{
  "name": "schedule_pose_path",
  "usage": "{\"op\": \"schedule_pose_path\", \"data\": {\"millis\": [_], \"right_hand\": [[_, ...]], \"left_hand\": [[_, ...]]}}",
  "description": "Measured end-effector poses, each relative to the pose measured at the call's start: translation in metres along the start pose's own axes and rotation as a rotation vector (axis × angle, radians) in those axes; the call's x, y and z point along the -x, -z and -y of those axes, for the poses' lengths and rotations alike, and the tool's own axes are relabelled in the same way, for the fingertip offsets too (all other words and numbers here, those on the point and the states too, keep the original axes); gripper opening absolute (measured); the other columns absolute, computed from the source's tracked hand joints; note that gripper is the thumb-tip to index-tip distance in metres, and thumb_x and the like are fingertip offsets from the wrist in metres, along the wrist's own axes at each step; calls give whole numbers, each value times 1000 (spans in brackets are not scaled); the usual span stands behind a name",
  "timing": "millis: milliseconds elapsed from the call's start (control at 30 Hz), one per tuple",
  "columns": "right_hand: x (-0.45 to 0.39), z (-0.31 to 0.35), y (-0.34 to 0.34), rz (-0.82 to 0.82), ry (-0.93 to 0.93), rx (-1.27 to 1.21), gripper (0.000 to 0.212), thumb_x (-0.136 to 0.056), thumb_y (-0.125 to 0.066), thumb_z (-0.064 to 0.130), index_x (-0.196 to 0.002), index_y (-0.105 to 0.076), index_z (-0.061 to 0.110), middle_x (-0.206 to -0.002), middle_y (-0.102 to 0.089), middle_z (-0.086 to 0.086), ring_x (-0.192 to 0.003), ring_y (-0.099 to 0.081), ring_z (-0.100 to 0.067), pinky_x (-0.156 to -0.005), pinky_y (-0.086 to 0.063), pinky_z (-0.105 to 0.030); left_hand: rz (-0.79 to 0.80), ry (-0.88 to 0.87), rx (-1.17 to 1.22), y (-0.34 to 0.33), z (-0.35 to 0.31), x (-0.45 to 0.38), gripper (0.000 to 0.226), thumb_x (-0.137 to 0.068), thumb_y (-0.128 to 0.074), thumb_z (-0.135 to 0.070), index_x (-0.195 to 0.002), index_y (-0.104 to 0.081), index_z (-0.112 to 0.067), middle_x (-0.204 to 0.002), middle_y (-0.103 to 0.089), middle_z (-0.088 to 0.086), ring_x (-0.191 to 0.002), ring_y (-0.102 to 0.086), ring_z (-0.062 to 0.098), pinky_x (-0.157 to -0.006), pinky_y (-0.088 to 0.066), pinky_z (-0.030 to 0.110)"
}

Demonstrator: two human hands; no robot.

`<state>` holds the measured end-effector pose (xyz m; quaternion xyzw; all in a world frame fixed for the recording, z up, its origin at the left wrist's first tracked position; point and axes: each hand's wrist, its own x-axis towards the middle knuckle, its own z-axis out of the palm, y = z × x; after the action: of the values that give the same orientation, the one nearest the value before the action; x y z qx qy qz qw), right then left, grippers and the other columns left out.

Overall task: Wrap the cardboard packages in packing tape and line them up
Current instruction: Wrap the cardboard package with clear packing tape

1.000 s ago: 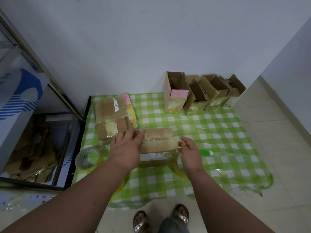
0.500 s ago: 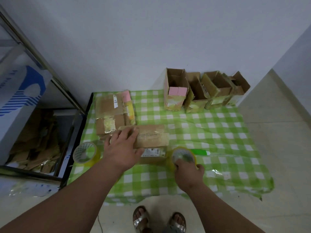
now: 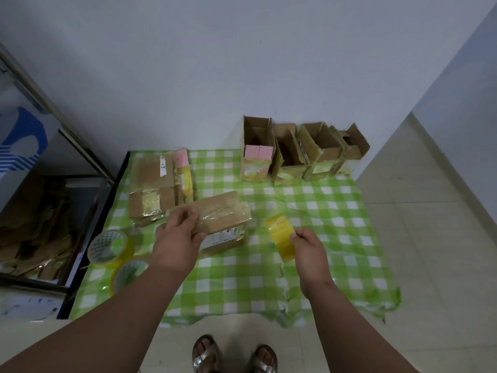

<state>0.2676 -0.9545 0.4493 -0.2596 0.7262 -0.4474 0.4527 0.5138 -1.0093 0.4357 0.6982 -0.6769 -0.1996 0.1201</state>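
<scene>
green checked cloth [image 3: 336, 211] covers the low table. four open cardboard boxes [image 3: 301, 152] stand in a row at its far edge by the wall. flattened taped packages [image 3: 156, 184] lie far left. the cardboard package [image 3: 223, 216] is mid-cloth, tilted, its left end grasped by the left hand [image 3: 177, 238]. right hand [image 3: 309, 249] grips a yellow tape roll [image 3: 281, 235] just right of it. two spare rolls [image 3: 113, 249] sit at the near left.

Dim, even indoor light; soft shadows; slight blur; wide-angle edge distortion.
</scene>
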Motion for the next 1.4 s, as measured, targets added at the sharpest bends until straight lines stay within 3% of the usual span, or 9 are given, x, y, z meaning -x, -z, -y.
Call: {"op": "schedule_pose_path", "data": {"millis": [233, 367, 533, 667, 767, 900, 1133, 1300, 1400], "right_hand": [[1, 18, 12, 0, 43, -103, 29, -93, -54, 6, -67, -53, 19, -65, -48, 10, -66, -42, -12, -61, -32, -28], [3, 20, 11, 63, 82, -90, 27, -94, -55, 6, -68, -54, 16, -67, -49, 7, -68, -42, -13, -62, -32, -29], [8, 29, 8, 135, 145, -74, 26, -93, -56, 6, -69, -58, 16, -67, -52, 8, -70, -46, -14, -69, -39, -34], [13, 40, 4, 182, 224, -74, 32, -92, -54, 3, -64, -54, 18, -62, -49, 13, -65, -44, -10, -69, -43, -43], [17, 45, 2, 225, 288, -51, 25, -94, -54, 4, -70, -57, 13, -62, -51, 14, -61, -46, -5, -67, -44, -39], [26, 51, -1, 292, 360, 58, 19, -98, -55, 16, -81, -61, 20, -77, -61, 4, -74, -54, -14, -70, -46, -38], [32, 59, -7, 300, 481, 266, 22, -100, -53, 24, -80, -53, 34, -79, -58, 12, -97, -54, -34, -96, -41, -56], [34, 62, -8, 309, 569, 293, 22, -99, -54, 28, -80, -53, 39, -73, -56, 15, -92, -55, -29, -93, -42, -57], [35, 67, -8, 357, 623, 310, 18, -96, -53, 45, -78, -52, 41, -66, -55, 15, -92, -54, -32, -89, -44, -52]], "left_hand": [[112, -16, -53, -1, -6, 4, 62, -100, -50, -27, -155, -22, -27, -163, -11, -10, -137, -36, 29, -111, -36, 40], [193, 118, -232, 5, -10, 5, 75, -101, -41, -42, -154, 11, -35, -162, 15, -16, -150, 4, 30, -121, -9, 52], [63, 76, -294, 14, -36, 10, 74, -95, -38, -61, -154, -1, -37, -164, 12, -9, -149, 17, 25, -116, 6, 58], [-77, 2, -131, 24, -64, 16, 58, -96, -44, -53, -150, -29, -38, -163, -13, -9, -149, -3, 18, -117, 1, 52], [-102, -42, 202, 31, -87, 19, 45, -97, -50, -47, -139, -51, -33, -148, -41, -9, -138, -34, 16, -117, -19, 44], [24, -71, 548, 40, -110, 23, 41, -91, -65, -41, -128, -62, -26, -121, -59, -12, -109, -58, 5, -91, -47, 25], [-58, -7, 404, 53, -122, 23, 8, -88, -68, -27, -95, -66, -32, -96, -68, -9, -91, -65, 11, -82, -56, 39], [-144, -79, 284, 60, -124, 26, 8, -92, -60, -21, -86, -61, -25, -99, -63, -7, -88, -61, 14, -79, -52, 37], [-174, -41, 247, 68, -120, 22, 10, -93, -56, -23, -85, -60, -25, -87, -61, -9, -74, -57, 6, -60, -43, 27]]}}
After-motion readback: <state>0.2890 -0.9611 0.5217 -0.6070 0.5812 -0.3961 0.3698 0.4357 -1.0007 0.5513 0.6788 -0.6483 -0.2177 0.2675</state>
